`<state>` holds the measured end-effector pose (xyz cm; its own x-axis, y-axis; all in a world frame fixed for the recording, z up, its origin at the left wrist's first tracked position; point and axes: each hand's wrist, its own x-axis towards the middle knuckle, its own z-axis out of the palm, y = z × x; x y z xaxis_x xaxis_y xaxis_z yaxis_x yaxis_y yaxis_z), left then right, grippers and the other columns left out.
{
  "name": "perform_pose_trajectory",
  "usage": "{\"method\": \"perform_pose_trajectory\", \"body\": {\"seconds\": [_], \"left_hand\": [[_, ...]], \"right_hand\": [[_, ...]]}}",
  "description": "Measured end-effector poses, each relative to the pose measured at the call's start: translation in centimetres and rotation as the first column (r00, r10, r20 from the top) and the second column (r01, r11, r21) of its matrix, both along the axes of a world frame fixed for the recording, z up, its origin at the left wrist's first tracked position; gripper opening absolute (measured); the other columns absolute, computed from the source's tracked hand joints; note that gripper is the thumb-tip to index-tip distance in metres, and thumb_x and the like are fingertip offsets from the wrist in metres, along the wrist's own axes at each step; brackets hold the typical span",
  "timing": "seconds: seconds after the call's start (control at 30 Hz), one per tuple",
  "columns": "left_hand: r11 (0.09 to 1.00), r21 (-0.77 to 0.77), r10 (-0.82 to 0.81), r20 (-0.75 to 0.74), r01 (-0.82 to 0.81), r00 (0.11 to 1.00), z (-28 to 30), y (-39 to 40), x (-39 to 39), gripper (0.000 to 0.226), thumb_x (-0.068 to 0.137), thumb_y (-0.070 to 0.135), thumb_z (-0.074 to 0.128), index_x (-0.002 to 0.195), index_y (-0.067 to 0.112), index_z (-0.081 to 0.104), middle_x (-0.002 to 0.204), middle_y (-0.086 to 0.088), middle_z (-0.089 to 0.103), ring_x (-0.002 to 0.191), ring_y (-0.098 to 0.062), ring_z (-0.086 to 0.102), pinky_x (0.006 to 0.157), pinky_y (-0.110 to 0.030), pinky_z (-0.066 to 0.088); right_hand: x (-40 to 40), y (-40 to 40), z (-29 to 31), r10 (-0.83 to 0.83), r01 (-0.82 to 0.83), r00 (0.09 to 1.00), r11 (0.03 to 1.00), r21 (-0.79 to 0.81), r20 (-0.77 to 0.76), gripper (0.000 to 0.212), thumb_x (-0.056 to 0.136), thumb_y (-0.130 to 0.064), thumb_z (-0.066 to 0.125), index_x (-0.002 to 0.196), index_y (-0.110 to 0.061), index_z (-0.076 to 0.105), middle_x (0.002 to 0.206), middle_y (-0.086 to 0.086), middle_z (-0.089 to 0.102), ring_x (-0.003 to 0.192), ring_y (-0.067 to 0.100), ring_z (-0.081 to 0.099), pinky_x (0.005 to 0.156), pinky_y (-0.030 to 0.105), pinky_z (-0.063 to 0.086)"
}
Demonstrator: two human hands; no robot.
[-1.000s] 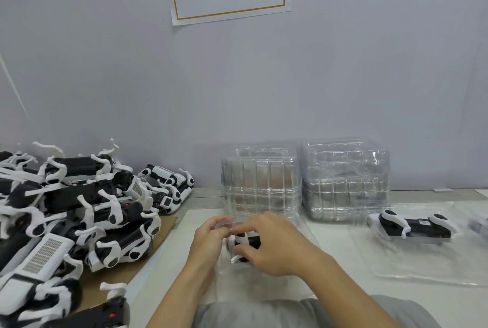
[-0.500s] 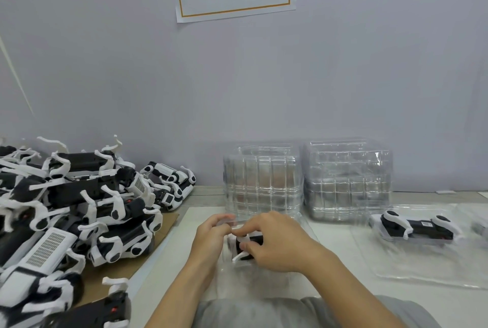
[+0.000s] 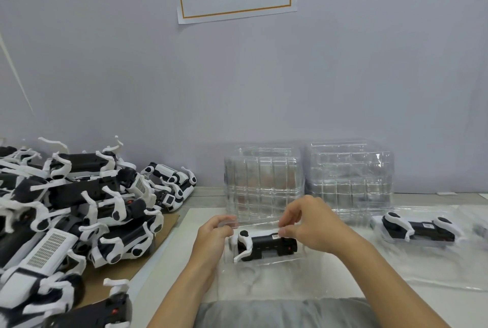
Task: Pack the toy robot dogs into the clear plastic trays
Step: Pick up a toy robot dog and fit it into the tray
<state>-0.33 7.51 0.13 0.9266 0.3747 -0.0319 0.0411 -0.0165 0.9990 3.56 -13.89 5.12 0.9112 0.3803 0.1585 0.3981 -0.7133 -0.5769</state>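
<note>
Both hands are working a clear thin plastic tray (image 3: 266, 257) at near centre of the pale table (image 3: 343, 298). A black-bodied, white-legged toy robot dog (image 3: 264, 244) is lying on its side in the tray. The left hand (image 3: 215, 235) is gripping the tray's left edge, fingers curled. The right hand (image 3: 309, 224) is pinching the far rim, fingertips narrow.

Risks, as judged:
- flimsy rim buckling under the pinch
- a white leg riding proud, blocking the seat
- dog popping out

Stacked empty clear trays (image 3: 264, 182) are standing just behind.
</note>
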Motion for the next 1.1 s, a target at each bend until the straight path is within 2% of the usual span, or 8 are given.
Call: {"method": "perform_pose_trajectory", "body": {"seconds": [0.37,0.47,0.57,0.73,0.83,0.9,0.97,1.1], "left_hand": [[1.000,0.012,-0.006,-0.004,0.006,1.000,0.0,0.0,-0.1,0.034,0.084,-0.009,0.051,0.097,0.014,0.073,0.104,-0.006,0.075,0.108,-0.019,0.064,0.096,-0.035,0.046],[1.000,0.010,-0.005,-0.012,0.006,1.000,0.1,-0.1,-0.2,0.035,0.085,-0.009,0.051,0.098,0.014,0.073,0.105,-0.006,0.074,0.109,-0.019,0.064,0.100,-0.037,0.046],[1.000,-0.004,0.003,-0.015,-0.003,1.000,0.2,-0.1,-0.2,0.036,0.084,-0.011,0.050,0.097,0.013,0.073,0.104,-0.007,0.074,0.110,-0.020,0.064,0.107,-0.043,0.045],[1.000,0.020,-0.002,-0.013,0.002,1.000,0.4,-0.2,-0.5,0.033,0.084,-0.008,0.053,0.096,0.015,0.073,0.103,-0.007,0.074,0.108,-0.024,0.065,0.106,-0.046,0.046],[0.986,0.165,-0.018,0.037,0.012,0.999,0.9,-0.2,-0.8,0.028,0.089,-0.001,0.058,0.098,0.022,0.071,0.106,-0.002,0.070,0.108,-0.020,0.063,0.098,-0.035,0.049],[0.917,0.400,-0.028,0.073,-0.004,0.997,1.6,-0.2,-1.0,0.020,0.091,0.012,0.064,0.097,0.031,0.068,0.108,0.006,0.067,0.106,-0.012,0.060,0.085,-0.021,0.046],[0.804,0.595,-0.039,0.037,0.009,0.999,2.6,-0.5,-1.2,0.013,0.089,0.026,0.066,0.095,0.037,0.065,0.113,0.010,0.063,0.106,-0.010,0.057,0.086,-0.026,0.045],[0.731,0.667,-0.111,-0.091,0.143,0.990,3.6,-1.7,-1.6,0.015,0.086,0.033,0.069,0.098,0.037,0.062,0.122,0.010,0.055,0.114,-0.010,0.051,0.090,-0.029,0.041]], "right_hand": [[0.0,0.2,0.0,-0.046,0.046,0.999,0.999,-0.012,0.025,0.015,0.076,-0.032,0.085,0.067,-0.035,0.074,0.073,-0.015,0.070,0.078,-0.001,0.064,0.074,0.022,0.050],[-0.2,0.1,0.2,0.009,-0.006,0.999,0.998,-0.058,0.042,0.006,0.082,-0.035,0.080,0.085,-0.033,0.075,0.082,-0.016,0.069,0.084,0.003,0.064,0.075,0.022,0.049],[-0.8,0.8,0.3,0.093,-0.074,0.985,0.988,-0.135,0.143,0.021,0.088,-0.038,0.070,0.109,-0.039,0.071,0.100,-0.019,0.062,0.098,0.004,0.058,0.090,0.028,0.048],[-1.6,2.5,-0.1,0.208,-0.198,0.971,0.976,-0.092,0.115,0.027,0.091,-0.039,0.064,0.117,-0.043,0.068,0.110,-0.018,0.063,0.102,0.004,0.055,0.090,0.027,0.048],[-1.5,2.6,-0.7,0.212,-0.199,0.972,0.973,-0.118,0.104,0.023,0.091,-0.037,0.064,0.113,-0.043,0.070,0.114,-0.018,0.063,0.100,0.003,0.056,0.087,0.023,0.044],[-1.3,2.6,-0.9,0.220,-0.208,0.970,0.971,-0.119,0.098,0.023,0.092,-0.034,0.063,0.112,-0.041,0.072,0.115,-0.020,0.064,0.097,0.001,0.055,0.085,0.021,0.043],[-1.1,2.4,-0.9,0.220,-0.211,0.972,0.972,-0.103,0.086,0.024,0.092,-0.031,0.061,0.112,-0.039,0.072,0.113,-0.019,0.064,0.097,0.000,0.055,0.087,0.023,0.047],[-0.3,1.5,-0.9,0.142,-0.136,0.981,0.989,-0.053,0.131,0.014,0.092,-0.034,0.064,0.102,-0.040,0.071,0.105,-0.018,0.059,0.105,0.004,0.050,0.102,0.037,0.042]]}}
